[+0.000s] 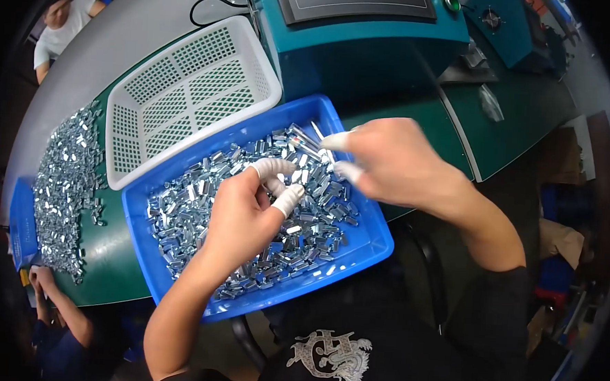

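A blue plastic tray (132, 231) holds a heap of small shiny metal pieces (197, 216), short and block-like. Over its middle is my left hand (243, 211), with white finger cots on the fingertips. Its thumb and fingers curl together in a pinch, and whatever lies between them is too small to make out. Above the tray's right side, my right hand (396, 161) also wears white cots and is slightly blurred. Its fingers close at the end of slim, shiny rod-like metal pieces (307, 141), which point left over the heap.
A white perforated basket (114, 154) stands behind the tray. A teal machine (367, 52) rises at the back. On the green table's left lies another pile of metal pieces (67, 185) beside a blue bin (22, 224). Other people sit at the far left and lower left.
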Action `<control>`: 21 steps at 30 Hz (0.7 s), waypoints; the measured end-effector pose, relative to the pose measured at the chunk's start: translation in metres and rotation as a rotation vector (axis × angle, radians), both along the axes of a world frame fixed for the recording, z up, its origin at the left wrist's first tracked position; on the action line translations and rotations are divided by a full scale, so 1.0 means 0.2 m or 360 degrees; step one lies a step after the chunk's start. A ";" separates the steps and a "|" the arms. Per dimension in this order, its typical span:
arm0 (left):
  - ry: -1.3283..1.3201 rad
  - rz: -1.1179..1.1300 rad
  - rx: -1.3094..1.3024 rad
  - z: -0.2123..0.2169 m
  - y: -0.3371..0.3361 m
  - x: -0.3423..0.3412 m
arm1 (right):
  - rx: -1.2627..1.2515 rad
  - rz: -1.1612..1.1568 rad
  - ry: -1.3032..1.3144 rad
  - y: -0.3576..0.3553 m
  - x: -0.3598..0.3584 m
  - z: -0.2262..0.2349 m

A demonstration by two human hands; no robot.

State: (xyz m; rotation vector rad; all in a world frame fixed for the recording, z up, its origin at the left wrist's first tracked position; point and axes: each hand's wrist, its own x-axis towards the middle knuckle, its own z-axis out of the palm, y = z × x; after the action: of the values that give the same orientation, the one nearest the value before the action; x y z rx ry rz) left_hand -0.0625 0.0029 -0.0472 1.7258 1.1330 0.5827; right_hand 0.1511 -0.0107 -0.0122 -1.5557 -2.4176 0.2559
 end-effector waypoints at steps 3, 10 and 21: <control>0.0072 -0.0030 0.0299 -0.04 0.00 0.01 | -0.0162 -0.0074 -0.0452 0.07 -0.08 -0.06; 0.0014 -0.0007 0.0232 -0.08 0.03 -0.07 | -0.0288 -0.0012 -0.0887 0.11 -0.20 -0.14; -0.0104 -0.0072 0.0217 -0.06 0.00 -0.08 | -0.0102 -0.0180 -0.0623 0.06 -0.20 -0.16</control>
State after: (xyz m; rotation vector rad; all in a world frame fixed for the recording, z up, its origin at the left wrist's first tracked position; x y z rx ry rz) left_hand -0.0784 0.0034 -0.0593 1.8302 1.0260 0.6967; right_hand 0.1119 0.0018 -0.0443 -1.9168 -2.6117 0.0044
